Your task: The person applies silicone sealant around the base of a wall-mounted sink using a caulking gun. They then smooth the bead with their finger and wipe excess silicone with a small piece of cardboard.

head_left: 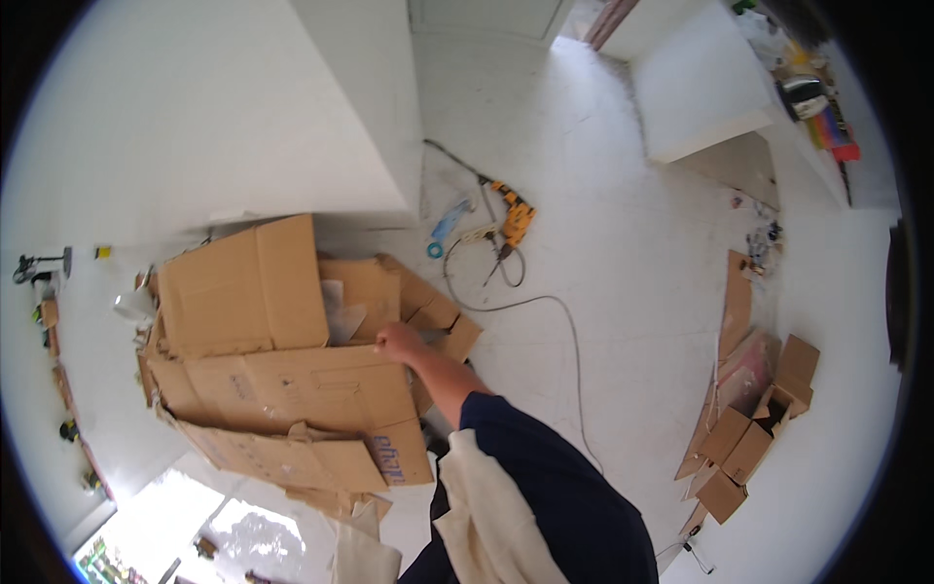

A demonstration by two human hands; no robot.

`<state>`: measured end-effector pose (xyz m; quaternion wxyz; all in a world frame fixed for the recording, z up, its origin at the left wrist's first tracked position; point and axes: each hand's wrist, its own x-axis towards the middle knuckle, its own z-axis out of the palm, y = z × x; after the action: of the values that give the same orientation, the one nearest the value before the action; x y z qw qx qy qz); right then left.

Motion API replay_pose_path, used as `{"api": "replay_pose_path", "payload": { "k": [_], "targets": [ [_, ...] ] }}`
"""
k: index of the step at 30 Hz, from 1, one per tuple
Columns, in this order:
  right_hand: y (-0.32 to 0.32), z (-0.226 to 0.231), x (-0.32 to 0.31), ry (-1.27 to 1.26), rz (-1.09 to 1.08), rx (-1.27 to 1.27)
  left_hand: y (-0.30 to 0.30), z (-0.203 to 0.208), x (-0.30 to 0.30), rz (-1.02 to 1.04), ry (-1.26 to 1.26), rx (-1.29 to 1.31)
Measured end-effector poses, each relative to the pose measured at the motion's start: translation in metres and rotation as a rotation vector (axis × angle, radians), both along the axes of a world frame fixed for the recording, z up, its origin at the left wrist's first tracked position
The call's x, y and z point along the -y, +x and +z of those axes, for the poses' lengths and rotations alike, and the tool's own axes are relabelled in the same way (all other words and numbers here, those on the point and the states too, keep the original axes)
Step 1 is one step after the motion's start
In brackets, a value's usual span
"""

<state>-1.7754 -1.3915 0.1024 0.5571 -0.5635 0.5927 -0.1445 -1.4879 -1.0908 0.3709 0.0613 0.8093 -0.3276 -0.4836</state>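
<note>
My right hand (394, 343) reaches out from a dark sleeve, its fingers closed at the edge of a large flattened cardboard box (287, 384). The hand seems to grip that edge; the fingertips are partly hidden. Behind it, another cardboard sheet (238, 287) stands tilted up, leaning over the pile. More folded cardboard (360, 285) lies beyond my hand, with a pale paper piece (341, 311) among it. A cream cloth (482, 496) hangs beside my right arm. My left hand is out of sight.
An orange and black power drill (519, 222) lies on the floor with its cable (574, 360) trailing nearer. Next to it are a power strip (478, 234) and a roll of blue tape (435, 250). Open cardboard boxes (749, 438) stand by the right wall. A white cup-like object (134, 305) sits left of the pile.
</note>
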Motion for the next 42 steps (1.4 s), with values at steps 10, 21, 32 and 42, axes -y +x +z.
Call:
{"api": "replay_pose_path", "payload": {
  "k": [10,21,32,42],
  "targets": [
    [-0.114,-0.007,-0.026,0.190,-0.043,-0.352,0.003,0.106,-0.105,0.038,0.079,0.015],
    [-0.215,0.009,-0.149,0.319,0.107,-0.524,-0.008,0.031,-0.206,0.075,0.149,0.034],
    [-0.053,-0.043,-0.188,0.110,0.834,-0.612,-0.068,0.014,-0.324,0.172,0.152,-0.033],
    [-0.006,-0.226,-0.135,-0.643,1.139,-0.798,-0.120,-0.035,-0.414,0.251,0.276,-0.066]
  ]
}}
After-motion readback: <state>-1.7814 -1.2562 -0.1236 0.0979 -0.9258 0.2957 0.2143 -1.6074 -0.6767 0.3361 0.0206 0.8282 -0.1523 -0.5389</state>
